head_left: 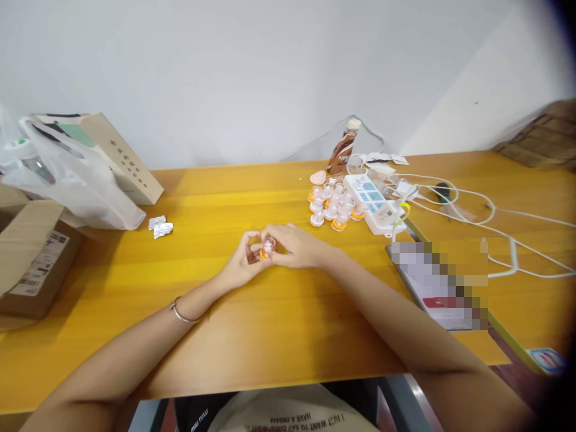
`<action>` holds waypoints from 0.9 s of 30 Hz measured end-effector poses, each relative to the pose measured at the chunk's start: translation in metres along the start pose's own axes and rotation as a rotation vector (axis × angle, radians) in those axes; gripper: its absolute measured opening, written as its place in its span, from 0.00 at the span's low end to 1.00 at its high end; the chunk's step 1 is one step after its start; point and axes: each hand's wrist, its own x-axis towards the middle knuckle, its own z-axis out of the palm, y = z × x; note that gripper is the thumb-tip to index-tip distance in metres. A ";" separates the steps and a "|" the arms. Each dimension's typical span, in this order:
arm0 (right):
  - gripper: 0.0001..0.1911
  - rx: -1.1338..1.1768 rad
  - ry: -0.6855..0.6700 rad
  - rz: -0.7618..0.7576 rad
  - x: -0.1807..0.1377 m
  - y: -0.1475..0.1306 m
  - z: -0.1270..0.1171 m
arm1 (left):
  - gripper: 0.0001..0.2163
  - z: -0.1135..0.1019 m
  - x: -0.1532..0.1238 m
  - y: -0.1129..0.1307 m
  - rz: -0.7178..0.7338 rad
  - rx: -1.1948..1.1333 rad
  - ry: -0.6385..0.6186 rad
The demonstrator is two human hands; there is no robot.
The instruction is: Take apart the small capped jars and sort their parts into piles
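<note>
Both hands meet over the middle of the table around one small clear-topped piece with an orange base [269, 245]. My left hand [240, 264] has its fingers curled and pinches the piece near its orange part. From the other side, my right hand [294, 247] closes thumb and fingers on the clear part, covering some of it. Beyond my right hand stands a cluster of similar small clear-topped pieces [330, 207], some with orange bases and others with white ones. A flat pink piece [318, 177] lies behind that cluster.
Right of the cluster are a power strip [375, 204], tangled white cables [472, 195], a brown drink bottle [343, 147] and a partly blurred tablet-like device [432, 288]. On the left are foil scraps [161, 227], a plastic bag [90, 180], a paper bag [123, 162] and a cardboard box [40, 264].
</note>
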 end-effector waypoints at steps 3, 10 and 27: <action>0.23 -0.033 0.105 0.128 0.002 -0.007 0.003 | 0.26 -0.006 0.002 -0.003 0.015 0.064 0.048; 0.23 -0.087 0.123 0.326 0.001 -0.006 0.031 | 0.22 -0.010 -0.003 -0.009 0.063 0.355 0.099; 0.29 0.262 0.486 0.095 -0.015 0.016 0.069 | 0.10 -0.013 0.000 -0.009 0.096 0.810 0.131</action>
